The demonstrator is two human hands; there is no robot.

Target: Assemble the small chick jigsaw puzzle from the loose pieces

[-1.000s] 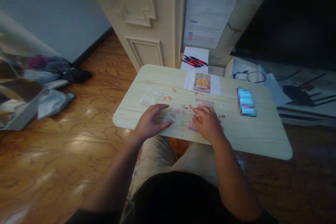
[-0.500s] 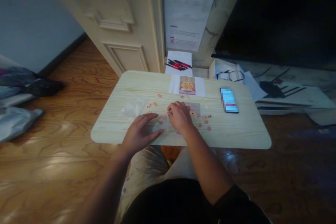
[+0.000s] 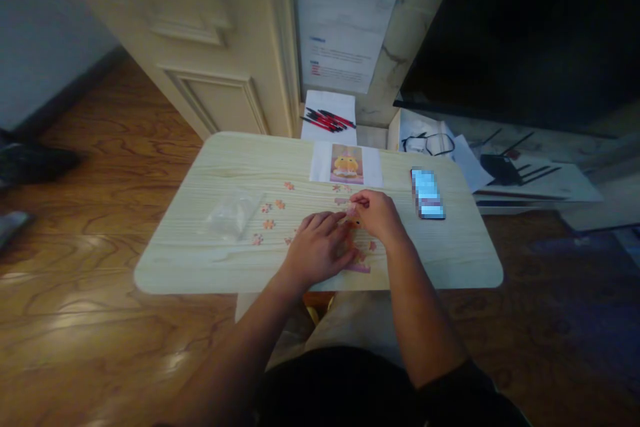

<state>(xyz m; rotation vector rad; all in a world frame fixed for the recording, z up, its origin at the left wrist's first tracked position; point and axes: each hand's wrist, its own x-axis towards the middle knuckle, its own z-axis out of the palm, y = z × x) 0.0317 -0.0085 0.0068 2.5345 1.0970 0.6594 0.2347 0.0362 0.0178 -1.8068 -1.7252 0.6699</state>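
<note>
- At the far left of the pale wooden table, a clear plastic bag lies flat and crumpled, well apart from your hands.
- Just right of the bag, a few loose pink puzzle pieces are scattered on the tabletop, each lying apart from the others.
- Your left hand rests palm down near the table's middle, fingers spread loosely and flat; it grips nothing, and part of the assembled puzzle patch lies under and just beside it.
- Your right hand sits just beside the left, fingertips drawn together in a pinch on a small puzzle piece, held low over the patch; the piece is too small to tell its picture.
- Beyond your hands, toward the far edge, a reference picture of a yellow figure lies flat on a white sheet.
- Right of your right hand, a phone lies flat with its screen lit, near but not touching you.
- Off the table's far edge, red and black pens lie on paper, and further right a pair of glasses rests on loose sheets.
</note>
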